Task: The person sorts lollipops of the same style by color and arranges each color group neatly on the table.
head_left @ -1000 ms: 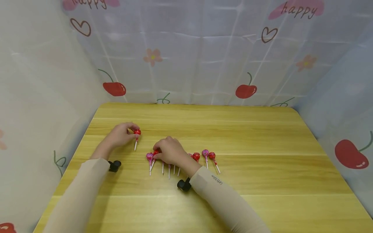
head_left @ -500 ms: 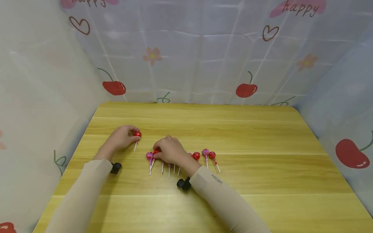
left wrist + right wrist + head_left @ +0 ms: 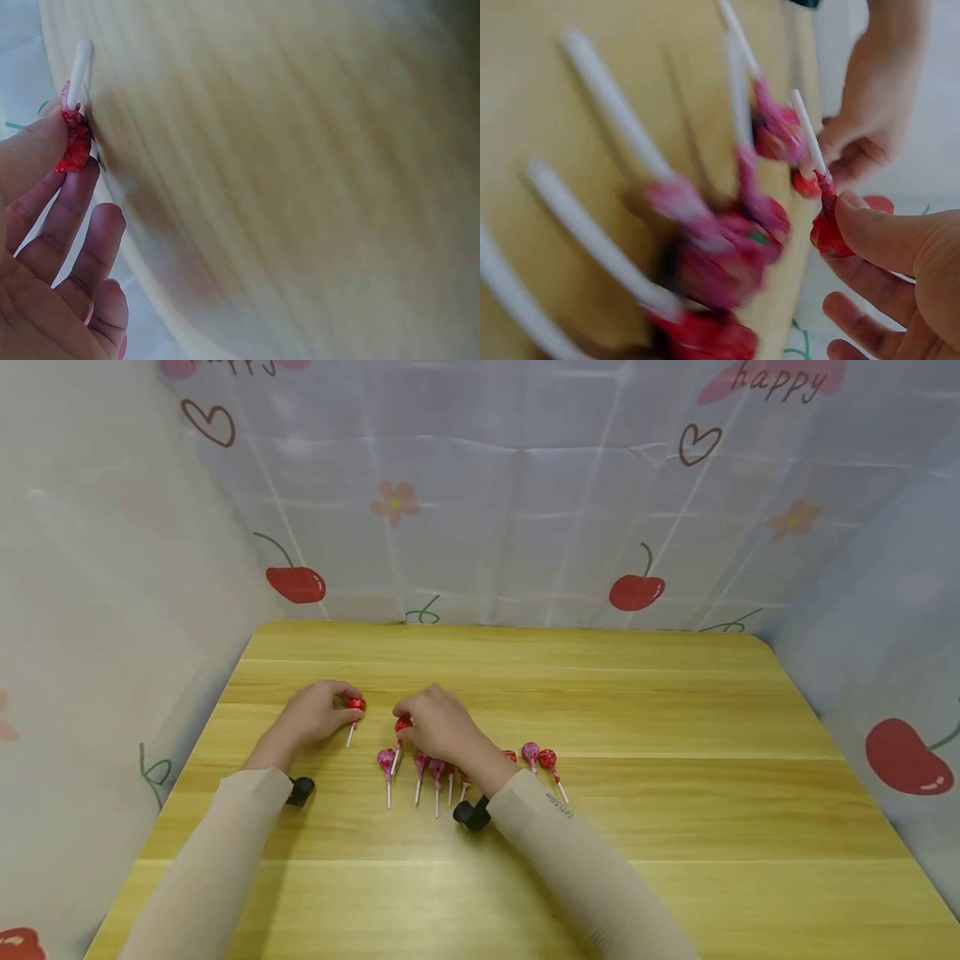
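Note:
At the left of the table my left hand [image 3: 315, 712] pinches a red-wrapped lollipop [image 3: 356, 703] by its head, the white stick pointing toward me. In the left wrist view, thumb and fingertips hold the red lollipop [image 3: 73, 146], with the other fingers loosely bent. My right hand [image 3: 441, 727] pinches another red lollipop [image 3: 402, 724] just beyond a row of lollipops. In the right wrist view this red lollipop [image 3: 829, 229] sits between thumb and fingers, apart from the row. Under and beside that hand lie several pink lollipops [image 3: 386, 760] and red ones, partly hidden by the forearm.
A pink lollipop [image 3: 531, 750] and a red lollipop [image 3: 548, 759] lie at the row's right end. The wooden table [image 3: 675, 827] meets a patterned curtain [image 3: 517, 527] at its back and sides. Black wrist cameras [image 3: 471, 815] sit close to the tabletop.
My right hand has moved away from me with the red lollipop, out of the row, uncovering more lollipops. My left hand came slightly nearer at first and now stays almost still with its lollipop.

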A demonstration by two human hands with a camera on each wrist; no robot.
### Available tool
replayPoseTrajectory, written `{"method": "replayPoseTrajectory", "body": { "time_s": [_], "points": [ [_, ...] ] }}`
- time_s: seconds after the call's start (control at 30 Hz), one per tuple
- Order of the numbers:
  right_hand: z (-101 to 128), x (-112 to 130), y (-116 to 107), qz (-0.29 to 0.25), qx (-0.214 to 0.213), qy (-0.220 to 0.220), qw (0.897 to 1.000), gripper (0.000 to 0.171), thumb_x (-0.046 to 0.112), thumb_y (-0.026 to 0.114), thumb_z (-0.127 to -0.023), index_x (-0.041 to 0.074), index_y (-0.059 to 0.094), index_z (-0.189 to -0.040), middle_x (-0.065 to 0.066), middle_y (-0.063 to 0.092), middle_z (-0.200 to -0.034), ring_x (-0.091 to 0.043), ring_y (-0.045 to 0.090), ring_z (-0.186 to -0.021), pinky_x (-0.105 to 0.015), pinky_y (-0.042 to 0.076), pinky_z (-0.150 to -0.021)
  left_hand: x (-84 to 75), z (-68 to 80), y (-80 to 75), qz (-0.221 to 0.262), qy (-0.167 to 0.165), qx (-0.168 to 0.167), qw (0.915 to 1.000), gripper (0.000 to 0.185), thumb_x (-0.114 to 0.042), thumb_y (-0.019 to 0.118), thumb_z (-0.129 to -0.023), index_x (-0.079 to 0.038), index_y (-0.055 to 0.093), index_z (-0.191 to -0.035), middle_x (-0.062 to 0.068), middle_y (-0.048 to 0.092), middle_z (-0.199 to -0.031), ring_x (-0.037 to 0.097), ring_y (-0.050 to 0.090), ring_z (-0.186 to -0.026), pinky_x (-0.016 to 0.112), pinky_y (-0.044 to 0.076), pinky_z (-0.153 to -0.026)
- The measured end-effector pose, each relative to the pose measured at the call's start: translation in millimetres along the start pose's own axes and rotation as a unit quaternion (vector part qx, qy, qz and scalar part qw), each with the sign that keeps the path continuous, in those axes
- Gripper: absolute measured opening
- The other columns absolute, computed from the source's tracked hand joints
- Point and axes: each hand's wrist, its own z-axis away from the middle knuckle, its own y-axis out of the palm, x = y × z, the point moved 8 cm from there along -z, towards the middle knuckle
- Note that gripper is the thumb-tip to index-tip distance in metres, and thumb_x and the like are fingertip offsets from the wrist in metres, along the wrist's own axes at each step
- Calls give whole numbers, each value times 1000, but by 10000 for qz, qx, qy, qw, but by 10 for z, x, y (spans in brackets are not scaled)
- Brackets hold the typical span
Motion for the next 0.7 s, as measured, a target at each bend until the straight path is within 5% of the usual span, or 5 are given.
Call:
{"method": "replayPoseTrajectory", "body": {
  "time_s": [0.37, 0.7],
  "points": [
    [-446, -126, -29, 37, 191, 266, 9995, 32, 29, 70, -93, 17, 70, -123, 5, 71, -117, -19, 57, -109, -35, 46, -97, 18, -15, 26, 27, 7, -88, 10000, 30, -30, 68, -94, -11, 70, -118, 10, 72, -113, 32, 62, -109, 54, 40, -100],
    [-558, -167, 83, 77, 431, 369, 9984, 33, 28, 69, -94, 17, 69, -125, 4, 70, -120, -21, 57, -112, -38, 45, -99, 39, -22, 16, -27, 0, -115, 9999, 30, -29, 67, -95, -11, 69, -119, 10, 71, -112, 30, 61, -106, 52, 42, -97]
  ]
}}
